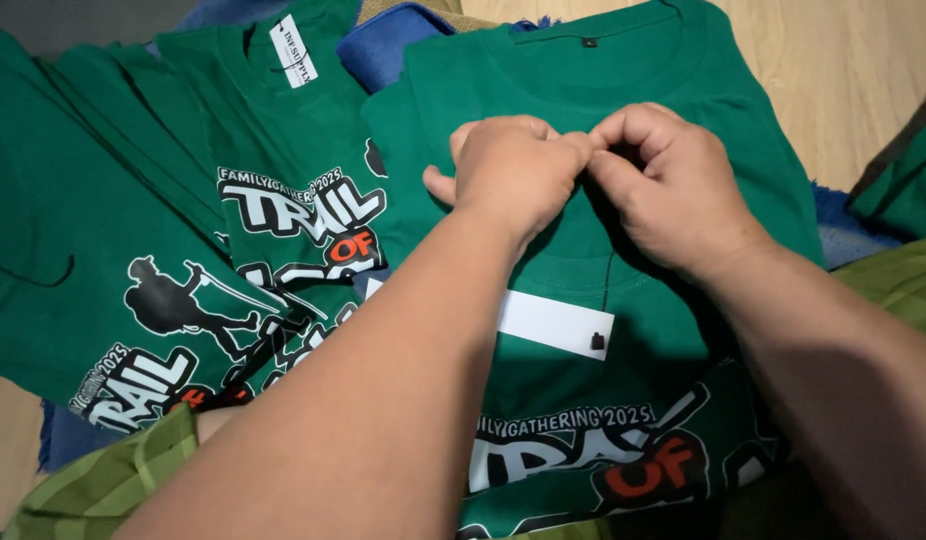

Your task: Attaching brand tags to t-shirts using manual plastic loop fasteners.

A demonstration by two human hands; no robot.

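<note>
Both the left hand point(513, 170) and right hand point(668, 185) pinch narrowly at the green shirt point(623, 80); tugging could snap the tag point(555, 323) string at six o'clock.

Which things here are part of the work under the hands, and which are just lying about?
In use:
left hand and right hand, pinching together at the fabric
plain green cotton T-shirt under both hands
white rectangular paper tag on a thin black string

Lying about:
printed green T-shirts stacked at left
blue cloth
pale wooden floor
</note>
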